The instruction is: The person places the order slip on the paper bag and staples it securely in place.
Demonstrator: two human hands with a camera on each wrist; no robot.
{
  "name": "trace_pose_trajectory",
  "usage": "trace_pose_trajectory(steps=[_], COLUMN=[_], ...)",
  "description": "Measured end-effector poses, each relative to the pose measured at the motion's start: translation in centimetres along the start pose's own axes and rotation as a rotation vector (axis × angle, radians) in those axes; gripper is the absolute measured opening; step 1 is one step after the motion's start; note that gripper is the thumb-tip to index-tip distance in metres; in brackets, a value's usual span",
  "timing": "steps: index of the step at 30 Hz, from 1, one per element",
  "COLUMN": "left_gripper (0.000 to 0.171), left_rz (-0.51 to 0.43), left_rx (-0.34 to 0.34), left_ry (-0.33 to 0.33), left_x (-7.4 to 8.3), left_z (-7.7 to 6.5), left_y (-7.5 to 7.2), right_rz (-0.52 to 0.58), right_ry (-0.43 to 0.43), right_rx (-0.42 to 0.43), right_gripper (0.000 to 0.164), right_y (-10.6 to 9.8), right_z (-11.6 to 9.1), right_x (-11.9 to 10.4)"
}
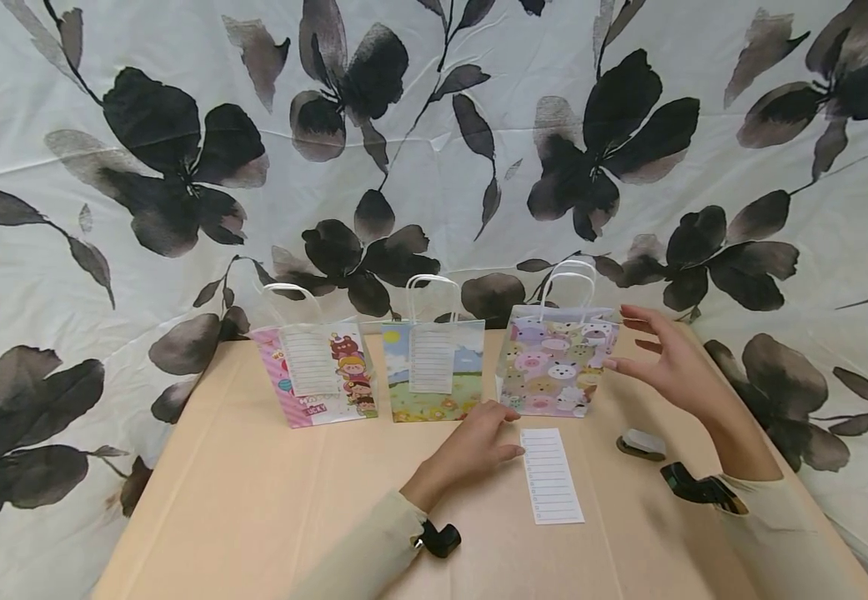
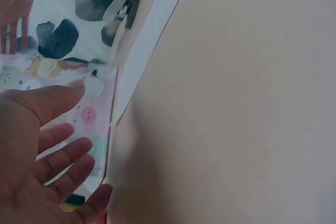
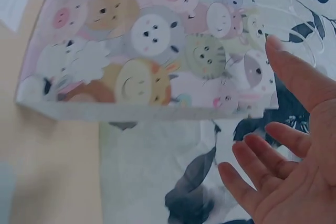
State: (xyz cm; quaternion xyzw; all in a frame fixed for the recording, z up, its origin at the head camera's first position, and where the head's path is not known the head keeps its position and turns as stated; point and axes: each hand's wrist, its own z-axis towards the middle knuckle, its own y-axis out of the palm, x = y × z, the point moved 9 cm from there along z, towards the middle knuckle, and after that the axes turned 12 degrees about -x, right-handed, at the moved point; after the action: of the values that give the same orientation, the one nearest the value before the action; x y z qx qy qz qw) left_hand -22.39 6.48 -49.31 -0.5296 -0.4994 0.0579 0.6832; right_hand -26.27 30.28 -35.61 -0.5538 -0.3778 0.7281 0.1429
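Observation:
A paper gift bag with cartoon animals (image 1: 554,362) stands upright at the right of the table, white handles up. My right hand (image 1: 669,362) is beside its right edge, thumb and fingers spread; in the right wrist view the thumb is close to the bag's top corner, and I cannot tell if it touches. My left hand (image 1: 471,446) is low in front of the bag's left side, fingers loosely extended, holding nothing. Just right of it, a lined paper slip (image 1: 552,477) lies flat on the table. A small stapler (image 1: 641,444) rests to the right of the slip.
Two more gift bags stand to the left: a pink one with cartoon figures (image 1: 317,375) and a blue-and-green meadow one (image 1: 434,371), each with a lined slip on its front. A floral cloth (image 1: 434,167) hangs behind the table (image 1: 253,517).

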Motion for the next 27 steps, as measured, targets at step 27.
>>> trace_pose_trajectory(steps=[27], left_gripper=[0.049], left_rz=[0.024], left_rx=[0.024], left_ry=[-0.03], left_x=[1.2], left_z=[1.6], left_y=[2.2], right_rz=[0.027], right_ry=[0.003], right_rx=[-0.005], right_gripper=[0.057], right_y=[0.6], right_z=[4.8], right_x=[-1.5])
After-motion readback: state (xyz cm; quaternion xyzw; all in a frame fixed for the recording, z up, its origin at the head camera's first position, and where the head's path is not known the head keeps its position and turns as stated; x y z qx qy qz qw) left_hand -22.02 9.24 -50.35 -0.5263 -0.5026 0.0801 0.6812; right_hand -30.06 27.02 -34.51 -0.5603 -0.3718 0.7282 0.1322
